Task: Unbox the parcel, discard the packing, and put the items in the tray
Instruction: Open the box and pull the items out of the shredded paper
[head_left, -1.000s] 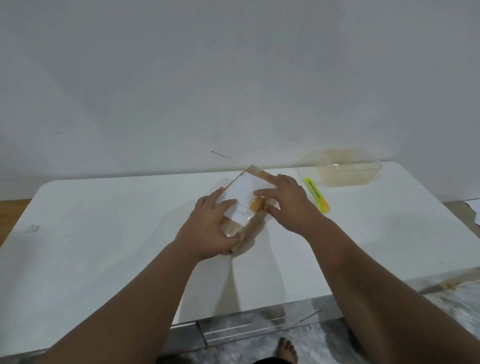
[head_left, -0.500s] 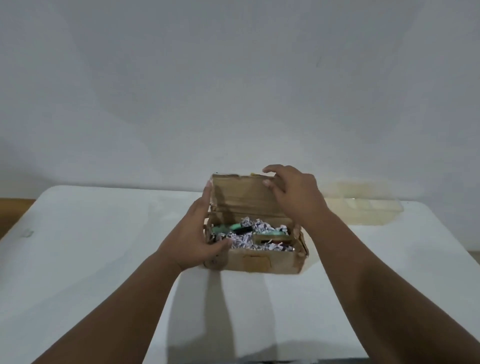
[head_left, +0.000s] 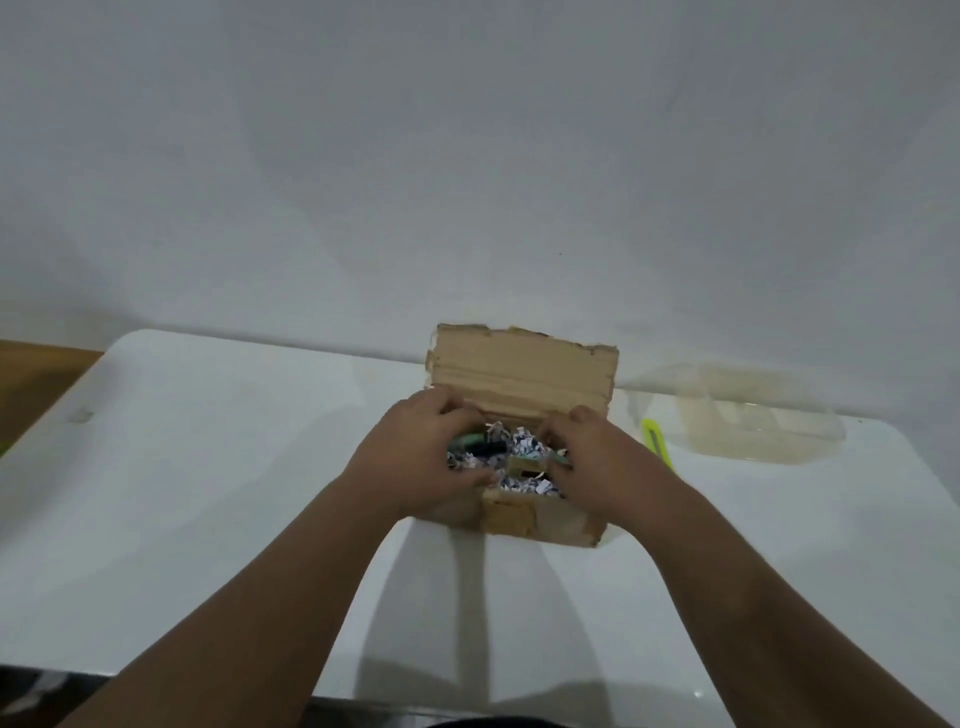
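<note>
An open cardboard box (head_left: 540, 519) stands mid-table with its lid (head_left: 519, 371) tipped up at the back. Inside lies shredded white paper (head_left: 524, 448) with a green-and-black item (head_left: 480, 447) and a small brown piece (head_left: 522, 463) half buried in it. My left hand (head_left: 415, 467) covers the box's left end, fingers curled inside and thumb across the paper. My right hand (head_left: 597, 462) reaches in from the right, fingertips curled at the paper by a teal item (head_left: 560, 457). Whether either hand grips anything is hidden. A clear plastic tray (head_left: 810, 441) sits to the right.
A yellow-green cutter (head_left: 655, 441) lies between the box and the tray, partly behind my right wrist. The white table (head_left: 208, 493) meets a white wall at the back. A wooden floor strip (head_left: 31, 384) shows at the far left.
The box went from closed and held on edge to open and flat on the table. Both hands have moved from the lid and side into the box's contents.
</note>
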